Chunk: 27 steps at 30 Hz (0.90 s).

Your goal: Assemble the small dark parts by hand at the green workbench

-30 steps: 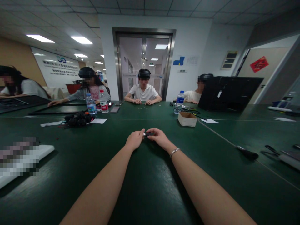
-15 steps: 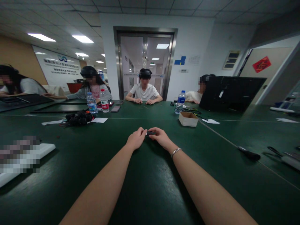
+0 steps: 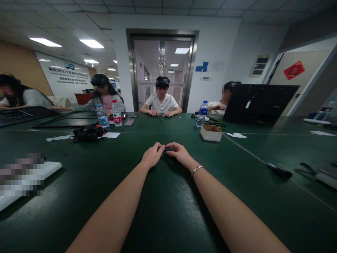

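Observation:
Both arms reach forward over the dark green table [image 3: 168, 214]. A small dark object [image 3: 169, 149], short and narrow, lies between my hands; its kind is too small to make out. My left hand [image 3: 153, 155] pinches its left end between thumb and fingers. At the other end, my right hand [image 3: 180, 154] has its thumb and fingers closed round the object. A silver bracelet [image 3: 197, 170] circles my right wrist. Parts of the object are covered by my fingertips.
Ahead right stands an open cardboard box [image 3: 211, 134] beside a water bottle [image 3: 202, 114]. Two bottles [image 3: 102, 116] and a black cable bundle [image 3: 88, 133] are ahead left. A black brush [image 3: 279, 172] lies right, a white tray [image 3: 52, 168] left. Co-workers sit behind a monitor [image 3: 260, 105] and around the table.
My hands hold nearly the same place, the right fingers slightly closer to the left ones. The co-worker behind the monitor has raised a hand.

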Each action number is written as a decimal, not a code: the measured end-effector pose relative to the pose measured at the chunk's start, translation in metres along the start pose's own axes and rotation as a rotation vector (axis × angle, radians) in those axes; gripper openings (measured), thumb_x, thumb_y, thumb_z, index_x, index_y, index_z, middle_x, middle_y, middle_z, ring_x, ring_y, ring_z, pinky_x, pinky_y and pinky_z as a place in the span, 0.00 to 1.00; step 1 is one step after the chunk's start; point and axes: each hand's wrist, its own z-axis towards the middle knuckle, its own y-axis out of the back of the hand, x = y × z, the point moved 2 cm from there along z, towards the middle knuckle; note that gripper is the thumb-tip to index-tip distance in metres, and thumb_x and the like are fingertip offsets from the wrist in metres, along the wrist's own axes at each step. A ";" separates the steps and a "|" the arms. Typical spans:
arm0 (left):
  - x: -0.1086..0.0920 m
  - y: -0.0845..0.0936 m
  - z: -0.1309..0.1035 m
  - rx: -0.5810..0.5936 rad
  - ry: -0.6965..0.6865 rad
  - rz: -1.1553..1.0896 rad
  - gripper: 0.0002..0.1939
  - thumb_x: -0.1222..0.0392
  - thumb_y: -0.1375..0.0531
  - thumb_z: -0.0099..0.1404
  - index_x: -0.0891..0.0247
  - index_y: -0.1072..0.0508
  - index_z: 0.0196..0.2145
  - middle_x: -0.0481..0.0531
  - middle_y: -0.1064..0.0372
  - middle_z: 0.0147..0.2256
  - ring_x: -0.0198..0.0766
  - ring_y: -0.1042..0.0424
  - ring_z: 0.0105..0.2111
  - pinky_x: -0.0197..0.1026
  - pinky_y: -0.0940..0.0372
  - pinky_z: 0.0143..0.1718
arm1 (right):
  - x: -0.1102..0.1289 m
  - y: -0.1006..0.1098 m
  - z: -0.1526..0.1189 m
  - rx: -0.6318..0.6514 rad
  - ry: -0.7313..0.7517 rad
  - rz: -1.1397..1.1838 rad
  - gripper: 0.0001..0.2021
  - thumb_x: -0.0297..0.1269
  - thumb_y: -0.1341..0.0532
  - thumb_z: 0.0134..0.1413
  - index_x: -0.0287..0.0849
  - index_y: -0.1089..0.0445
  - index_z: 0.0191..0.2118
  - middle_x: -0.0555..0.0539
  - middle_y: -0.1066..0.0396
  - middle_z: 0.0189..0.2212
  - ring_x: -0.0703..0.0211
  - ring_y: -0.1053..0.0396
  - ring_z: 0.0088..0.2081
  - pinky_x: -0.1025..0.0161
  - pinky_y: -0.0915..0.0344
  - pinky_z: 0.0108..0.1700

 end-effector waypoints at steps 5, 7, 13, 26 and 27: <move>0.002 0.000 0.001 0.035 -0.031 -0.023 0.13 0.48 0.50 0.65 0.55 0.34 0.41 0.47 0.27 0.36 0.37 0.30 0.35 0.37 0.41 0.35 | -0.002 0.001 0.001 -0.002 0.000 0.011 0.17 0.31 0.35 0.37 0.41 0.30 0.39 0.52 0.31 0.29 0.69 0.37 0.25 0.67 0.39 0.29; 0.001 0.001 0.001 0.039 -0.042 -0.037 0.12 0.49 0.52 0.65 0.55 0.34 0.40 0.47 0.27 0.35 0.38 0.30 0.36 0.37 0.40 0.35 | -0.001 0.001 0.001 -0.001 0.003 0.011 0.17 0.32 0.34 0.37 0.41 0.29 0.39 0.53 0.32 0.28 0.69 0.37 0.25 0.67 0.39 0.29; 0.001 0.001 0.001 0.000 -0.029 -0.023 0.15 0.47 0.54 0.66 0.58 0.34 0.35 0.48 0.27 0.34 0.38 0.30 0.34 0.38 0.41 0.34 | 0.002 -0.001 -0.001 0.005 0.006 0.002 0.16 0.32 0.35 0.38 0.40 0.30 0.39 0.52 0.31 0.29 0.69 0.38 0.24 0.67 0.40 0.29; 0.004 -0.001 0.002 -0.011 0.011 -0.022 0.30 0.38 0.61 0.65 0.60 0.30 0.28 0.52 0.28 0.31 0.40 0.31 0.31 0.39 0.42 0.32 | 0.001 0.000 0.000 0.017 0.013 -0.017 0.17 0.32 0.34 0.38 0.41 0.30 0.39 0.52 0.31 0.29 0.68 0.38 0.24 0.66 0.40 0.29; 0.003 -0.001 0.001 -0.009 0.020 -0.026 0.30 0.37 0.61 0.65 0.60 0.30 0.27 0.52 0.27 0.31 0.41 0.31 0.31 0.40 0.42 0.31 | 0.001 0.000 0.000 0.016 0.011 -0.024 0.17 0.32 0.34 0.38 0.41 0.30 0.39 0.52 0.31 0.29 0.68 0.38 0.24 0.66 0.40 0.29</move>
